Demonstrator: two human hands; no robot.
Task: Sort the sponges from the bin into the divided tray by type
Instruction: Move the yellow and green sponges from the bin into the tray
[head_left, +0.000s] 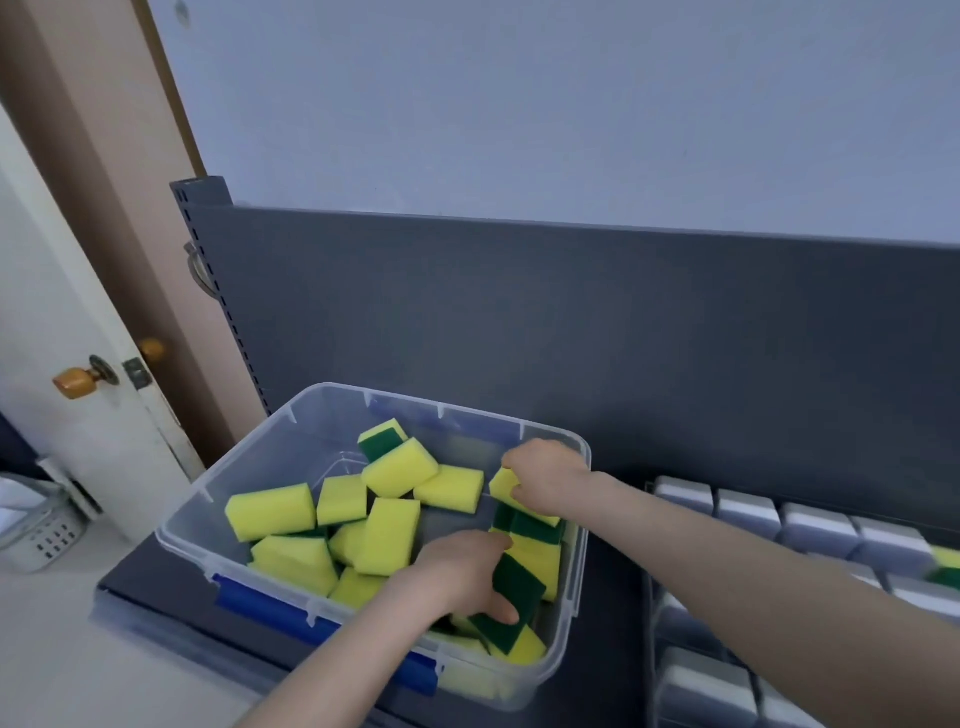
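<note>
Inside the clear plastic bin (208, 499), both hands are at the picking step. The left hand (462, 577) has fingers and thumb clamped on a green-faced scouring sponge (519, 587), and the right hand (545, 478) has its fingers curled round a yellow one (505, 486) by the right wall. Next, each sponge must be lifted over the rim and carried right to the divided tray (649, 587), past the grey sponges (748, 512), probably to the section where 1 yellow-green sponge (945, 566) lies.

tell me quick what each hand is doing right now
Left hand: gripping a green-faced sponge in the bin.
Right hand: gripping a yellow sponge by the bin's right wall.
</note>
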